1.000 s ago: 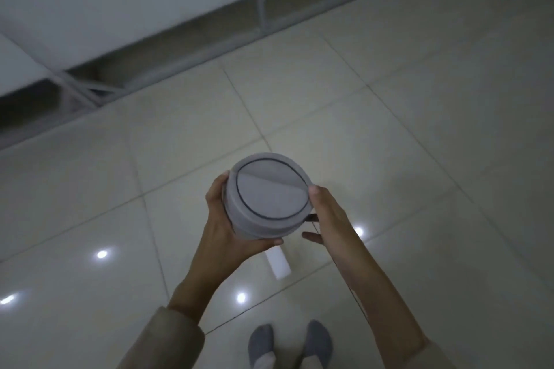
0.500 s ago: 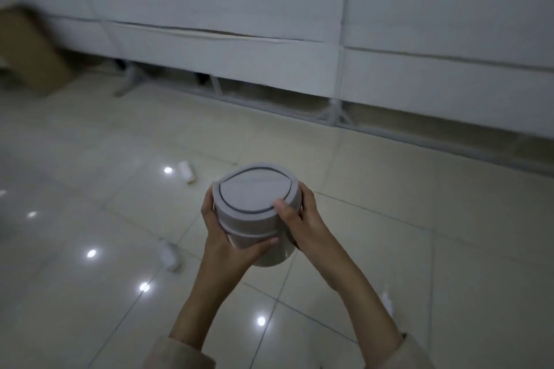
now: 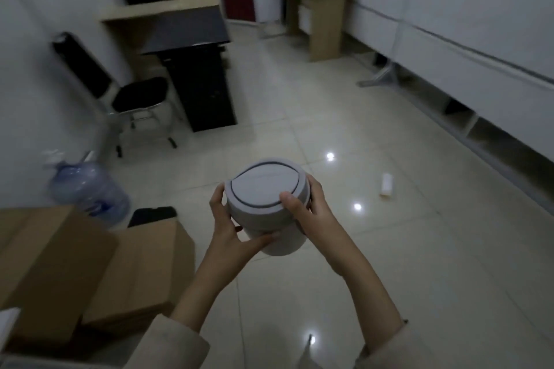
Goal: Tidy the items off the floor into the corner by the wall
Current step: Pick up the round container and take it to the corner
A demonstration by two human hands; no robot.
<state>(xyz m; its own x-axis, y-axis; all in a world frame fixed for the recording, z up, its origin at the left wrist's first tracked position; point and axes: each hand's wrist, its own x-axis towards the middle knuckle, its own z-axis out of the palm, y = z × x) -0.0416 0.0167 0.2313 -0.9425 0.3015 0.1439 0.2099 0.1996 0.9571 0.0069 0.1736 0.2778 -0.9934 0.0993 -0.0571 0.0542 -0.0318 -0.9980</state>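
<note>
Beige tile floor (image 3: 374,293) fills most of the view, glossy with light spots. White panel wall (image 3: 479,9) runs down the right on a metal frame. Left side, by the other wall: black lectern-type cabinet (image 3: 201,75), black chair (image 3: 132,90), cardboard boxes (image 3: 90,272) stacked low, blue water jug (image 3: 90,192) lying beside them, some dark flat thing (image 3: 153,216) just behind the boxes, can't tell what. Wooden desk (image 3: 317,18) at the far end.

Small white bin (image 3: 268,207) with swing lid is held up off the floor, centre of view, roughly upright with the lid tipped toward the camera. Left hand (image 3: 230,231) cups its side and base, fingers wrapped around and thumb under the body. Right hand (image 3: 311,213) clasps the opposite side, thumb pressed on the lid rim. Both closed firmly on it, nothing else held.

Small white tube-like item (image 3: 386,186) lies on the tiles to the right, well apart from the hands, near the panel wall.

Progress, as a judgement: one item is lifted and in carry, not yet set down. The boxes and jug area on the left looks like the likely corner, so the bin needs placing there. At least the white tube remains on the floor to collect. Early to midway.
</note>
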